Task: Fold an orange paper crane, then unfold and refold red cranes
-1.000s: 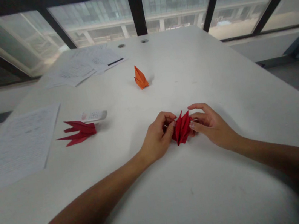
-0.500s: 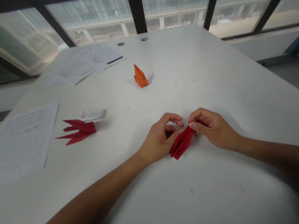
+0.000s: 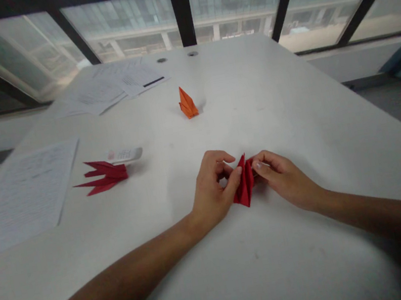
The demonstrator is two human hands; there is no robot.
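A folded piece of red origami paper (image 3: pixel 245 187) stands between my hands, low over the white table. My left hand (image 3: pixel 217 183) grips it from the left, thumb lying on its near face and index finger arched above. On the other side, my right hand (image 3: pixel 279 172) pinches its right edge between thumb and fingers. Pointed flaps show along the paper's top, while its far side is hidden by my fingers. Farther left lies another folded red paper piece (image 3: pixel 107 176) with several long points. An orange origami piece (image 3: pixel 187 103) stands beyond my hands.
A white and grey packet-like item (image 3: pixel 125 155) lies right behind the left red piece. Printed sheets (image 3: pixel 26 189) rest at the left edge, and more papers (image 3: pixel 109 86) at the far left. Two round holes (image 3: pixel 192 54) sit near the table's far end, before the windows.
The red paper between my hands has turned more upright, its points now facing up. My right hand has slid slightly lower along its edge; my left thumb has moved up onto its face.
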